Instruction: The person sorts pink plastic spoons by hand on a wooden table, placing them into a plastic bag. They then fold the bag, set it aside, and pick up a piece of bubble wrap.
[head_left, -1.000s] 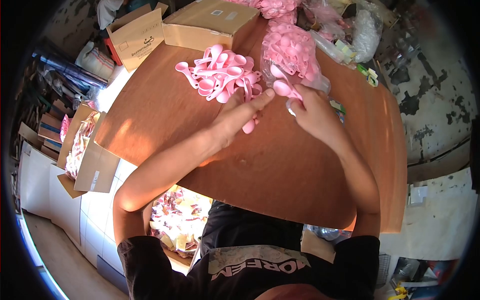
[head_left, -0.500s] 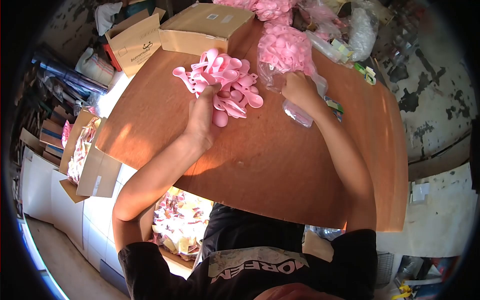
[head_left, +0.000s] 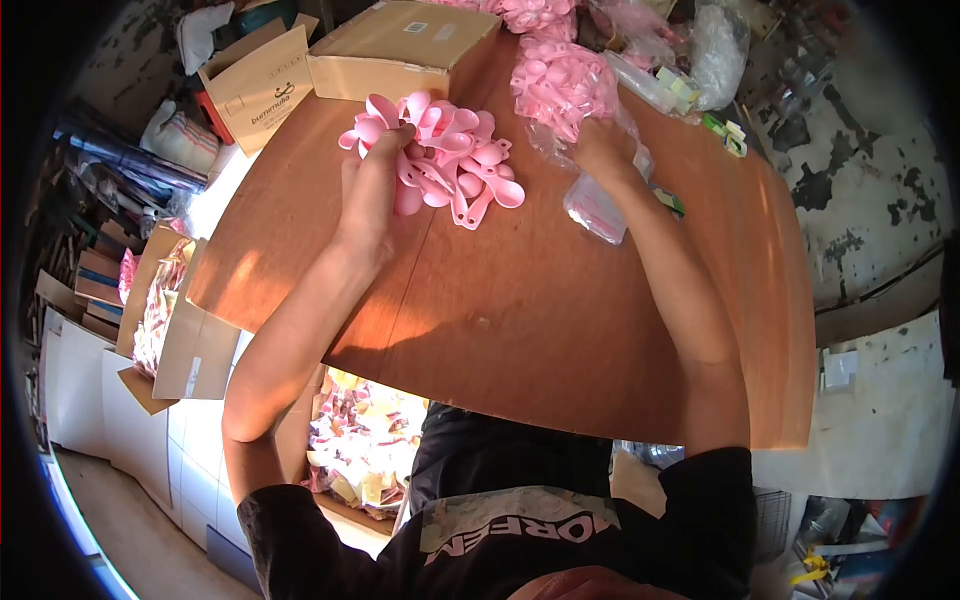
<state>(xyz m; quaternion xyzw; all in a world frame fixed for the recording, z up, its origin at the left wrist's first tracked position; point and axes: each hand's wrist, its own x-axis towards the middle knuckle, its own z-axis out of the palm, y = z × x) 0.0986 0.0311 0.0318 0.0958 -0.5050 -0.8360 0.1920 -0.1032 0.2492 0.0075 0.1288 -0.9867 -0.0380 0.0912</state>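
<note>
Scoops point(head_left: 455, 165), pink plastic, light, stiff, slippery, piled far on counter point(head_left: 560, 330); left hand point(head_left: 370, 185) closed on several by handles, the best grip; right hand point(head_left: 598, 150) pinches clear bag point(head_left: 598, 205).

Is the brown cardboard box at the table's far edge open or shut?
Shut: the brown cardboard box shows its top flaps lying flat and closed, with small labels on top, beyond the loose pile of pink plastic scoops.
</note>
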